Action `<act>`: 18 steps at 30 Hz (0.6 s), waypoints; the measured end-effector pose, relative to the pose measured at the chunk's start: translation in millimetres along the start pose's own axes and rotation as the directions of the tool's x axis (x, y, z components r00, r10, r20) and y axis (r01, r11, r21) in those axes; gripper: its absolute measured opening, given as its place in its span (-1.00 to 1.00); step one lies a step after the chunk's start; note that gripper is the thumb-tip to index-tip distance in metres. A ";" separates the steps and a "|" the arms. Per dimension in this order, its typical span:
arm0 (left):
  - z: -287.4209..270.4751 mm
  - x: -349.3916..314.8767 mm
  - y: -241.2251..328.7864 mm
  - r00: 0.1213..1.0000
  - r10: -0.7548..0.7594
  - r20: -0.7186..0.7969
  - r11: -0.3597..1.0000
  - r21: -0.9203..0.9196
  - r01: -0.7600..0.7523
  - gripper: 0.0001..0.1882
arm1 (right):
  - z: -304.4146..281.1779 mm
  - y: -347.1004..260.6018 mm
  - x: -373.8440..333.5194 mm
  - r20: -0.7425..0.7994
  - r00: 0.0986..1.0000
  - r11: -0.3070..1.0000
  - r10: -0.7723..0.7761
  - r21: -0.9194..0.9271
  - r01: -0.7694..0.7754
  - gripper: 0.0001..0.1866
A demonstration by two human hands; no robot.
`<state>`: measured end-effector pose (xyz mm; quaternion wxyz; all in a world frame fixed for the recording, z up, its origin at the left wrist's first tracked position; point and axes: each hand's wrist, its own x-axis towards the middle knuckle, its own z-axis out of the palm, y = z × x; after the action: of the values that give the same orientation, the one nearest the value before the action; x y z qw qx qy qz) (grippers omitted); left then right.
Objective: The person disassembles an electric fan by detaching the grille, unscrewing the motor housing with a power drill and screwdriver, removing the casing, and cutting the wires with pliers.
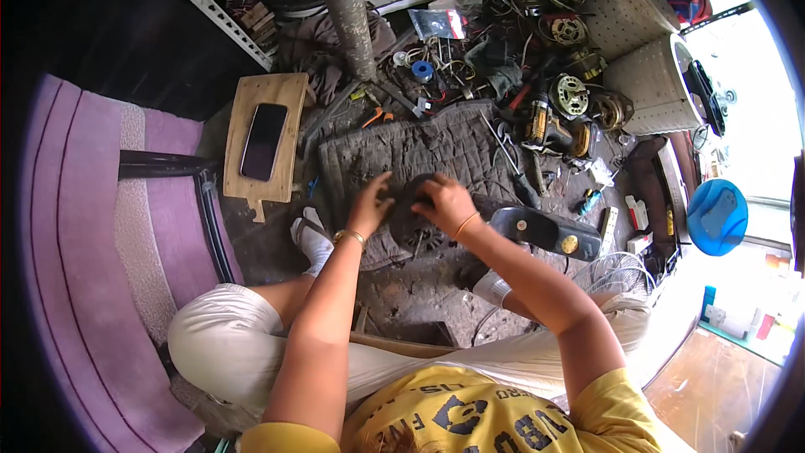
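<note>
A dark round fan motor housing [425, 239] with slotted openings and a thin shaft lies on the worn grey mat [352, 159] in front of me. The curled fingers of my right hand [449, 204] grip its upper rim, though their tips are partly hidden. My left hand [369, 206] is just left of the housing, its fingers bent but apart, with nothing visible in them. To the right, partly behind my right forearm, a black fan base [545, 232] with a round yellowish knob lies on its side.
A phone [263, 143] rests on a wooden board [293, 109] at left. A cordless drill [549, 130], a screwdriver [527, 189] and several motor parts [570, 96] lie at right. Behind the mat stands a metal post [344, 17]. A wire fan guard [620, 273] is by my right knee.
</note>
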<state>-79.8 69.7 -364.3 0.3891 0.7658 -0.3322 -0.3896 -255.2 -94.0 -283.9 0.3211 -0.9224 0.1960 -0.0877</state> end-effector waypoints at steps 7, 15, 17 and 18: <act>28.0 -55.2 -2.9 0.798 -0.494 0.345 0.698 -0.389 0.601 0.12 | 76.0 -37.8 -64.0 0.283 0.959 0.996 -0.003 -0.087 0.029 -0.57; 52.8 -103.7 -37.5 0.928 -0.308 0.210 0.914 -0.205 0.350 0.31 | -2.4 155.2 -13.5 -0.141 0.803 0.704 0.579 -0.410 -0.579 -0.39; 58.3 -97.4 -31.3 0.920 -0.341 0.195 0.903 -0.206 0.378 0.34 | -10.2 211.4 -41.0 -0.079 0.656 0.520 0.751 -0.540 -0.661 -0.34; 66.7 -86.9 -20.8 0.917 -0.352 0.189 0.896 -0.215 0.389 0.37 | -18.0 247.8 -63.7 -0.088 0.596 0.472 0.798 -0.523 -0.710 -0.37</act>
<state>-173.9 127.6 -379.0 0.3751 0.7299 -0.1560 -0.5496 -393.9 -255.1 -427.4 0.0870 -0.7928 0.5705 0.1959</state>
